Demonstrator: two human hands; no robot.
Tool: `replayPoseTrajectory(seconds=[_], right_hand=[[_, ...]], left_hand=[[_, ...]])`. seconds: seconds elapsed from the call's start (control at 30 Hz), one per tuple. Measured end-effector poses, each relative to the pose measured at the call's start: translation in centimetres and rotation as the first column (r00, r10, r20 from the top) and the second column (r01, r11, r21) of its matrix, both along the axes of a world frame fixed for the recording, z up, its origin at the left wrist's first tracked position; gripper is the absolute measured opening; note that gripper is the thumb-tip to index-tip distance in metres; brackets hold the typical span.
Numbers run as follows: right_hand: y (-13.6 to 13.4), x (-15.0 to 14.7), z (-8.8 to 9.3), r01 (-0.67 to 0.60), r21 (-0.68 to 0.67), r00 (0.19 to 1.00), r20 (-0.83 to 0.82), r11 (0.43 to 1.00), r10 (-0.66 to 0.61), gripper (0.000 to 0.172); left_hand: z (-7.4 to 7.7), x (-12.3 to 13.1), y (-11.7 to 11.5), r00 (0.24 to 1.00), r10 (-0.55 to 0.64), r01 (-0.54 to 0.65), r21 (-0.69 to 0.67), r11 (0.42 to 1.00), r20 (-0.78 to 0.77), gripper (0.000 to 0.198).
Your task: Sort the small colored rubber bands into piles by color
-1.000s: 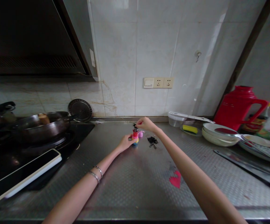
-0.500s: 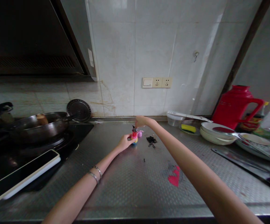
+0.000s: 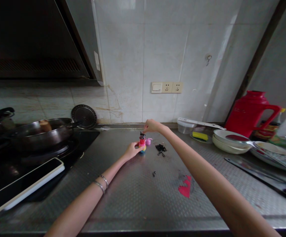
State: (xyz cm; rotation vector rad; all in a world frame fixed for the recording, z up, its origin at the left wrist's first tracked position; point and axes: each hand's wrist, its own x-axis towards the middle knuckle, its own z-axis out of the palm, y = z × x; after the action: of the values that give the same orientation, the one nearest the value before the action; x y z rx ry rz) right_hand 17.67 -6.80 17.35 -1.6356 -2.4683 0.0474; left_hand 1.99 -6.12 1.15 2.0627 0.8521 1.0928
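A small bottle with pink, yellow and blue layers stands upright on the steel counter. My left hand is wrapped round its lower part. My right hand hovers just above the bottle's mouth with fingertips pinched together; what they pinch is too small to name. A small pink cap lies right behind the bottle. To the right of it sits a little heap of black bits, and one stray black bit lies nearer to me.
A stove with a pan and a round lid is at the left, with a phone at its front. At the right are a red jug, stacked plates, a yellow sponge and a knife. A red mark is on the counter.
My right hand has shifted slightly back and up above the bottle's mouth. A stray black bit has appeared on the counter nearer to me. My left hand has stayed on the bottle.
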Motion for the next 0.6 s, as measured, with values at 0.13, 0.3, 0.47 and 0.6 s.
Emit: replayPoseTrajectory(seconds=[0.13,0.3,0.47,0.6], right_hand=[[-0.7,0.5,-0.1,-0.038,0.026,0.991,-0.127,0.999,0.041,0.04],[-1.3,0.6,-1.4,-0.04,-0.075,0.98,-0.195,0.996,0.025,0.068],[-1.2,-0.1,-2.5,0.01,-0.127,0.99,-0.137,0.992,-0.027,0.081],[-1.2,-0.9,-2.7,0.052,-0.109,0.996,-0.072,0.993,-0.06,0.086]], left_hand=[[0.1,0.0,-0.1,1.0,0.001,-0.001,-0.013,1.0,-0.001,0.035],[0.3,0.0,-0.4,1.0,0.006,-0.006,-0.024,1.0,-0.006,0.035],[0.3,0.0,-0.3,1.0,0.0,0.0,-0.022,1.0,-0.009,0.034],[0.2,0.0,-0.2,1.0,0.001,-0.001,-0.01,1.0,-0.009,0.034]])
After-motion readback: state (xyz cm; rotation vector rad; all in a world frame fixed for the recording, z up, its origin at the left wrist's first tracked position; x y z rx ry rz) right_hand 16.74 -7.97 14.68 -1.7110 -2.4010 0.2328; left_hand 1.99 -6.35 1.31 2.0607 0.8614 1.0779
